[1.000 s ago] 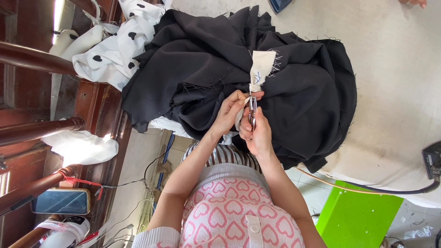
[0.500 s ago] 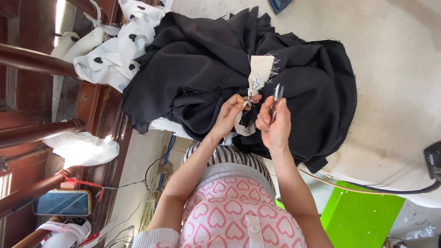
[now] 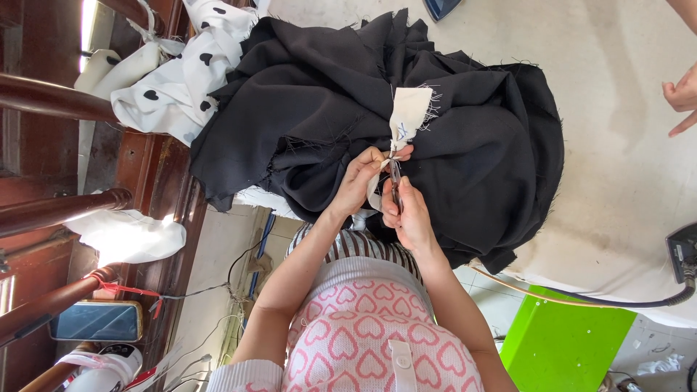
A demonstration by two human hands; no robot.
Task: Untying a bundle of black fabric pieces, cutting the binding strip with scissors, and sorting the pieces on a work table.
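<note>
One black cloth (image 3: 465, 145) heaped on the white counter (image 3: 617, 131); one cream patch (image 3: 408, 112). Left hand (image 3: 361, 174) pinches the patch; right hand (image 3: 408, 218) grips a small tool (image 3: 394, 178). Wooden rails (image 3: 65, 98) beside.

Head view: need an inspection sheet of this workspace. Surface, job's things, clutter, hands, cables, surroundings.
Surface: pale padded table, worn, mostly bare on the right.
Job's things: black fabric heaped on the table; cream fabric piece with frayed edges lying on it; small snips at that piece.
Clutter: white cloth with black hearts at the heap's left edge.
Hands: left hand pinches the cream piece; right hand holds the snips, fingers closed round them. Another person's hand at the right edge.
Cables: black cord along the table's near edge; thin wires on the floor.
Surroundings: dark wooden rails left; green box below the table.
</note>
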